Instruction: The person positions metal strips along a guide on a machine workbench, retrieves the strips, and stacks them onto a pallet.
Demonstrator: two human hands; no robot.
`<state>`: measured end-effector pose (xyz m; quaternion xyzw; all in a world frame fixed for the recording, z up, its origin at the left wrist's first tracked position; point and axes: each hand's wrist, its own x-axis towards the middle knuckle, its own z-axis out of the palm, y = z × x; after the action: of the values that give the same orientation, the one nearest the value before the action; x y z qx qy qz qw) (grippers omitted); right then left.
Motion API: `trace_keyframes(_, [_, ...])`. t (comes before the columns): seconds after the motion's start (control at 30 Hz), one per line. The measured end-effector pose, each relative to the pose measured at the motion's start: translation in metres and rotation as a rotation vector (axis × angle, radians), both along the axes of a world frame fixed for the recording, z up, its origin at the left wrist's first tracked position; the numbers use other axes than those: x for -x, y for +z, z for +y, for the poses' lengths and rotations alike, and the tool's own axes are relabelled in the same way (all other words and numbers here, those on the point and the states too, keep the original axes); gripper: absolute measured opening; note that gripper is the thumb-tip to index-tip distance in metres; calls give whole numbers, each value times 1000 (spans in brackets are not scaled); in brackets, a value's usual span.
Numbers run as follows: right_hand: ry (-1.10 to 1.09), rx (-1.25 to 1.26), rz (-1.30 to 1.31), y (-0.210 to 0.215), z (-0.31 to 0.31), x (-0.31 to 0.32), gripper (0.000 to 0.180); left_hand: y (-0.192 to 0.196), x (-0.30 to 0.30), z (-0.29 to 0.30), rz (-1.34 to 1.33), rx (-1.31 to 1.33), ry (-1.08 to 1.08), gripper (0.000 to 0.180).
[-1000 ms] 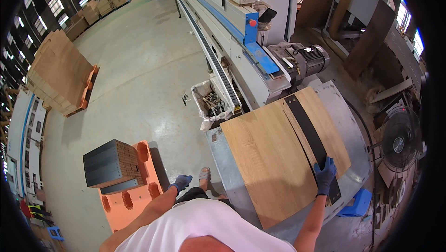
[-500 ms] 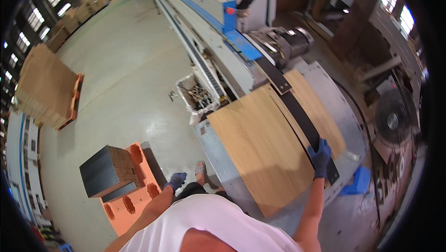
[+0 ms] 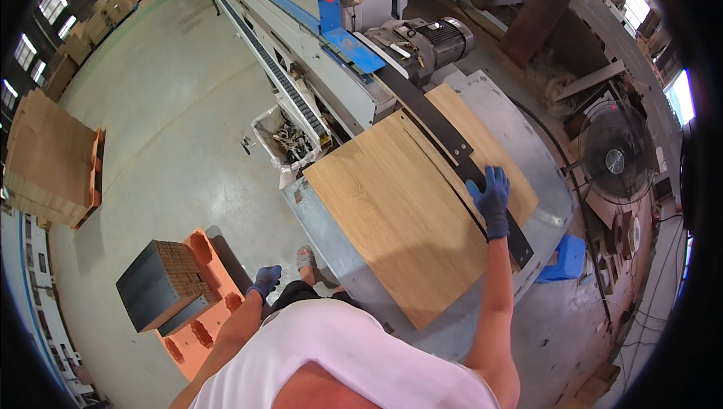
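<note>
My right hand point(image 3: 491, 202), in a blue glove, lies with fingers apart over a long dark strip point(image 3: 517, 242). The thumb is by the strip's left edge and the fingers reach toward its right side. Ahead of it, a second dark strip point(image 3: 423, 109) with holes in its near end runs toward the machine's blue plate point(image 3: 363, 55). Both strips lie along a wood-grain board surface point(image 3: 399, 209) on a metal table point(image 3: 553, 175). My left hand point(image 3: 264, 279), also gloved, hangs at my side with its fingers curled together and nothing visible in it.
To the left, stacked dark panels point(image 3: 154, 285) sit on an orange pallet point(image 3: 197, 367). A lined bin of scraps point(image 3: 265, 132) stands by the conveyor rail point(image 3: 260, 51). A motor point(image 3: 440, 40) sits behind the machine; a fan point(image 3: 614, 160) and blue container point(image 3: 563, 260) are at right.
My right hand has moved forward along the near strip, toward the other strip's end, and its fingers have spread. The whole view has shifted. My left hand still hangs at my side.
</note>
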<state>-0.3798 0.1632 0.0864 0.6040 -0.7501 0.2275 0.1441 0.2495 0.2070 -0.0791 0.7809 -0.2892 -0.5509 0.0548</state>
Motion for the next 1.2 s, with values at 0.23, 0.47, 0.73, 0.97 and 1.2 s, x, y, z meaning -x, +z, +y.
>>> trace_keyframes(0.23, [11, -54, 3, -1, -80, -19, 63, 16, -1, -10, 70, -21, 24, 52])
trace_keyframes(0.47, [48, -29, -55, -18, -65, -9, 60, 3, -18, 12, -11, -3, 78, 49])
trace_keyframes(0.73, [55, -125, -152, -5, 65, 37, 65, -19, -17, 18, 33, -77, 13, 49])
trace_keyframes(0.97, [-64, -175, -92, -29, 185, 90, 74, -23, 10, -5, -26, 6, -245, 47])
trace_keyframes(1.2, [-109, -297, -239, -3, 204, 88, 81, -12, 5, -7, 39, 58, -104, 45])
